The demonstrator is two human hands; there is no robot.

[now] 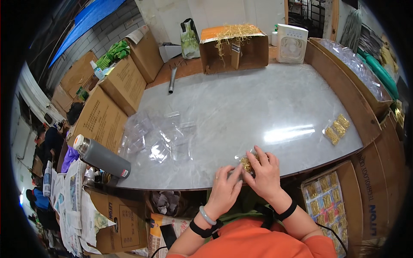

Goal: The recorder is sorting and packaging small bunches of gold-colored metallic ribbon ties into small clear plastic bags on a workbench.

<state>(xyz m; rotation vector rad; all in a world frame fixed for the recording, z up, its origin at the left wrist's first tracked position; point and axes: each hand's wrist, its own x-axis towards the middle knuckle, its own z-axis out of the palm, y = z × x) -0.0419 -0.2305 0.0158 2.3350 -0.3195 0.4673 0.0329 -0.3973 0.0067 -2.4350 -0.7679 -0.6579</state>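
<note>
Near the front edge of the table, both my hands meet at a small clear packet of gold strands [245,163]. My right hand [263,174] holds it between thumb and fingers, partly covering it. From the other side, the fingertips of my left hand [224,189] press at its near left edge. To the left lies a loose spread of clear plastic pouches [165,136], apart from my hands. At the table's right side rests another clear packet with gold bundles [337,129].
A grey flask [102,155] stands at the left edge beside cardboard boxes [124,81]. Along the back are a metal tube [172,81], an open carton [254,53] topped with gold strands, and a white fan [292,44]. Below right, a box holds several gold packets [325,198].
</note>
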